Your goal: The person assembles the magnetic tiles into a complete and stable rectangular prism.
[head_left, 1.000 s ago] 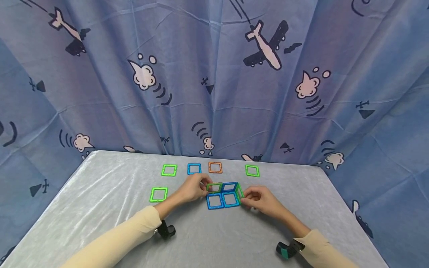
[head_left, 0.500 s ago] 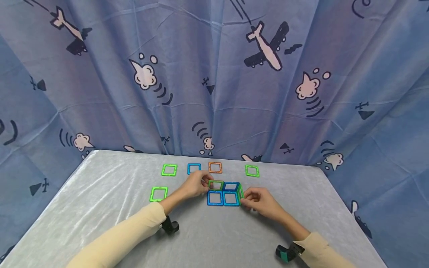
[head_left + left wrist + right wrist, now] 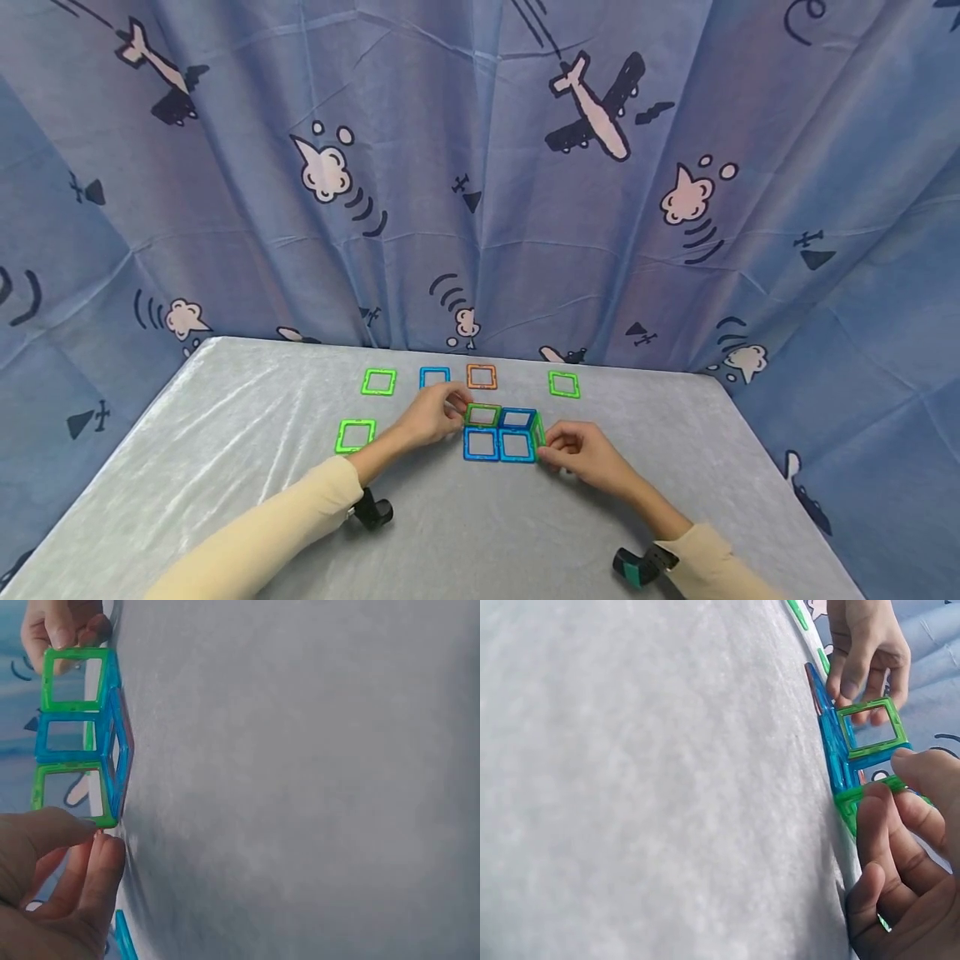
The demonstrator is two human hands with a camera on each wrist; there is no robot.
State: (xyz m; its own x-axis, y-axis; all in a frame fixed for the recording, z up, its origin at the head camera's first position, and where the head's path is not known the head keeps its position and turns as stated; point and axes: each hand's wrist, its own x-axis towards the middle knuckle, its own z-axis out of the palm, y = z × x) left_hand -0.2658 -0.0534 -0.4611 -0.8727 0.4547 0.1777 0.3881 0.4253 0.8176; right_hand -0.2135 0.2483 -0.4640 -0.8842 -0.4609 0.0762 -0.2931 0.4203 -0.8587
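Two blue magnetic tiles lie flat side by side; the left one (image 3: 481, 444) and the right one (image 3: 517, 446) share an edge. Behind them stand a green tile (image 3: 483, 416) at left and a dark blue tile (image 3: 517, 418) at right. Another green tile (image 3: 538, 430) stands upright at the right end. My left hand (image 3: 435, 414) pinches the corner of the left green tile, thumb on its edge in the left wrist view. My right hand (image 3: 588, 454) holds the right green tile between thumb (image 3: 922, 765) and fingers.
Loose square tiles lie around on the grey cloth-covered table (image 3: 480, 533): green (image 3: 378, 382), blue (image 3: 434, 377), orange (image 3: 482, 377) and green (image 3: 564, 384) along the back, and green (image 3: 355, 436) at left. A patterned blue curtain (image 3: 420, 192) hangs behind.
The joined tiles have turned slightly and shifted a little away from me, now sitting squarer to the table. Both hands have kept close to the two green tiles.
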